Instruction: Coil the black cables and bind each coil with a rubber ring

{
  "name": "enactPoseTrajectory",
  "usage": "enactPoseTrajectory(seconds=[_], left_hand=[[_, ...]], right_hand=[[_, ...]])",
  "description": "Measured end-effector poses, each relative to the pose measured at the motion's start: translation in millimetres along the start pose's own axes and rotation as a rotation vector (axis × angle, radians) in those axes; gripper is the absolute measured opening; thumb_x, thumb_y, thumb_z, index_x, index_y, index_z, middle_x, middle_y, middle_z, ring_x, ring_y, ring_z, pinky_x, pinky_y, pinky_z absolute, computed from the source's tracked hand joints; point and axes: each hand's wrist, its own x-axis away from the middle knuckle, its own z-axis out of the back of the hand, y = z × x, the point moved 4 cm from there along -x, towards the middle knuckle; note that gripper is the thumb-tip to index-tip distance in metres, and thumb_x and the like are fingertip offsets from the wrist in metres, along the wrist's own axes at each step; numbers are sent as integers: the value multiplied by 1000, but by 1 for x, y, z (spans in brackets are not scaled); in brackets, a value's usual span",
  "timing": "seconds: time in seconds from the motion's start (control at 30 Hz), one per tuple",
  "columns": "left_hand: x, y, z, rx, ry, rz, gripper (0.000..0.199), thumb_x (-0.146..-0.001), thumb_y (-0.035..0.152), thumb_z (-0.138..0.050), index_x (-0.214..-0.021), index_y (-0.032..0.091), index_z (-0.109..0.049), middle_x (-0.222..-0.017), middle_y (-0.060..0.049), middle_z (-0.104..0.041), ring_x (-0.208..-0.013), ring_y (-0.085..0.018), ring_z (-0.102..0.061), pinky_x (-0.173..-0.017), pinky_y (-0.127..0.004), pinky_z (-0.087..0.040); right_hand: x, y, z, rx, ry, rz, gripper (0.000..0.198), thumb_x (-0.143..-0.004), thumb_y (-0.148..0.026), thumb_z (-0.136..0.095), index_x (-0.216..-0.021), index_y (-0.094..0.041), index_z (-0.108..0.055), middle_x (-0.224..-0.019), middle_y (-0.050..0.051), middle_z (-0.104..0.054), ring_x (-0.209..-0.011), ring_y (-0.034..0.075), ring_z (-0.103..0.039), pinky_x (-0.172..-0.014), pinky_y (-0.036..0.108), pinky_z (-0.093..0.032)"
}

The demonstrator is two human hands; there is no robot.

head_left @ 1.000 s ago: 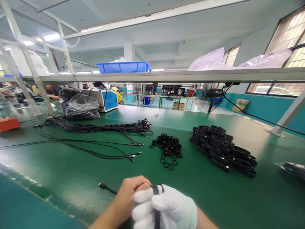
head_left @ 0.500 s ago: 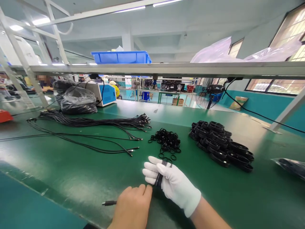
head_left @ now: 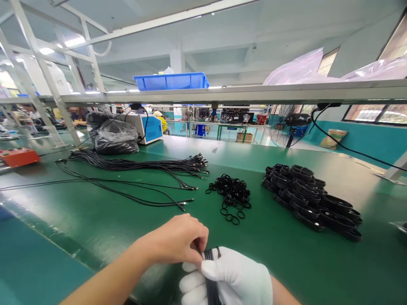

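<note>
My right hand [head_left: 237, 273], in a white glove, is closed around a wound black cable [head_left: 212, 288], with the thumb pressed across its loops. A small black ring [head_left: 218, 251] shows at the glove's index finger, beside the loops. My left hand [head_left: 181, 237] is bare; its thumb and fingertips pinch a strand of the cable at the top of the coil, against the right thumb. The lower part of the coil runs out of the picture. Just beyond the hands lies a pile of small black rings [head_left: 231, 188] on the green table.
Loose straight cables [head_left: 133, 163] lie at the left. Stacked coiled cables [head_left: 305, 195] stand at the right. Behind are a black-filled plastic bag [head_left: 117, 135], a blue-and-white machine [head_left: 151, 128] and a shelf [head_left: 235, 94] with a blue bin [head_left: 171, 81]. An orange box [head_left: 19, 157] sits far left.
My left hand has risen from below the coil to its top, bringing a strand along. My right hand with the coil is lower in view. The camera has turned slightly left.
</note>
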Motion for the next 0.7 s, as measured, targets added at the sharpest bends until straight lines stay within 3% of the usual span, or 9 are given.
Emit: enactPoseTrajectory(seconds=[0.1,0.2,0.27,0.33,0.43,0.5,0.57,0.67,0.7], left_hand=[[-1,-9,-4,64,16,-34,13,-67,27,-74,-69,21,-63,-74,5,-62,-78,-13,-55,-74,-24,-40],[4,-10,-2,-26,294,-42,3,-76,24,-66,-79,23,-67,-96,0,-63,-97,-19,-51,-89,-34,-36],[11,-5,-3,-92,482,-55,15,-84,15,-54,-87,23,-67,-100,-3,-62,-96,-19,-49,-86,-35,-38],[16,3,-7,-122,530,-127,26,-87,10,-43,-89,22,-67,-94,-4,-62,-88,-17,-51,-78,-31,-41],[17,13,-13,-131,419,-206,28,-89,13,-40,-86,19,-68,-84,-5,-64,-77,-16,-51,-68,-28,-42],[14,11,-12,-63,312,-161,27,-89,17,-43,-83,19,-68,-76,-4,-63,-71,-15,-50,-64,-26,-41],[12,3,-11,148,183,-43,18,-85,20,-50,-79,19,-67,-71,-1,-60,-67,-13,-50,-60,-23,-39],[12,-9,-18,648,19,165,2,-74,18,-59,-76,18,-60,-63,5,-52,-57,-8,-44,-52,-19,-34],[12,-11,-23,820,-15,202,5,-72,18,-60,-77,18,-57,-59,7,-48,-53,-7,-40,-48,-18,-31]], right_hand=[[-4,7,5,-23,24,-19,31,-63,-28,-74,-86,-10,-61,-65,2,-59,-63,13,-57,-70,32,-40],[-5,6,11,-14,151,6,30,-65,-31,-68,-81,-7,-62,-63,5,-61,-59,16,-59,-66,33,-40],[-5,4,14,-21,195,19,34,-65,-34,-66,-83,-5,-62,-68,9,-64,-61,19,-62,-66,35,-40],[-5,3,16,-52,156,21,36,-65,-34,-67,-83,-4,-63,-69,10,-65,-62,19,-62,-68,36,-41],[-4,4,18,-101,38,24,36,-68,-34,-67,-86,-4,-62,-65,7,-64,-62,16,-61,-71,35,-41],[-2,5,18,-93,-10,14,37,-70,-35,-66,-89,-3,-63,-66,8,-66,-64,16,-62,-73,34,-42],[1,5,16,-47,-39,-13,39,-70,-33,-66,-92,-1,-64,-73,11,-68,-69,19,-63,-74,36,-42],[6,2,9,22,-65,-4,40,-68,-30,-67,-95,0,-65,-77,14,-70,-72,21,-65,-76,39,-44],[8,0,7,33,-66,17,40,-67,-29,-67,-95,-1,-66,-76,14,-70,-71,20,-65,-76,38,-44]])
